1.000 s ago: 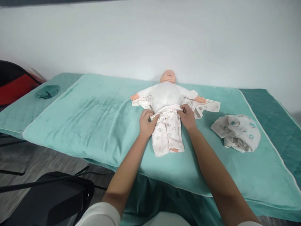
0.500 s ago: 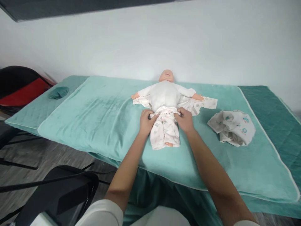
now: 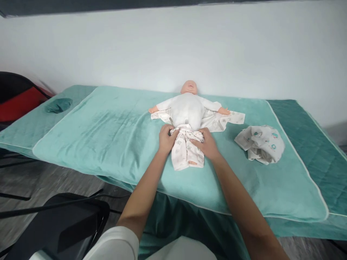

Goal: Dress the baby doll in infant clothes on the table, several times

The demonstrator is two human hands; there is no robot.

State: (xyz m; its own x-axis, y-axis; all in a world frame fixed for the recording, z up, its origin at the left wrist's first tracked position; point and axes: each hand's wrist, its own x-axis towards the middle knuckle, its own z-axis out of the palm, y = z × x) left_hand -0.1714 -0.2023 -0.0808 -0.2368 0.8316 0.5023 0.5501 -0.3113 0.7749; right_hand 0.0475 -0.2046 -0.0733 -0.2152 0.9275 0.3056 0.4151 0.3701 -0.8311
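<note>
A baby doll (image 3: 187,108) with a white cloth body lies on its back, head toward the wall and arms spread. Printed baby pants (image 3: 187,153) cover its legs, the waistband bunched at the hips; a bit of a foot shows at one leg opening. My left hand (image 3: 166,139) pinches the waistband at its left side. At the right side, my right hand (image 3: 208,144) has its fingers closed on the gathered waistband. A printed baby shirt (image 3: 217,121) is spread open under the doll, one sleeve stretching to the right.
A crumpled white printed cloth (image 3: 261,144) lies to the right on the green bed cover (image 3: 108,137). The bed has a face hole (image 3: 59,105) at its left end. A black chair (image 3: 62,224) stands front left, a black and red one (image 3: 18,97) beyond.
The waistband has come down from the doll's belly and is more bunched, showing more of the white body. Both hands still grip it. The view has shifted slightly.
</note>
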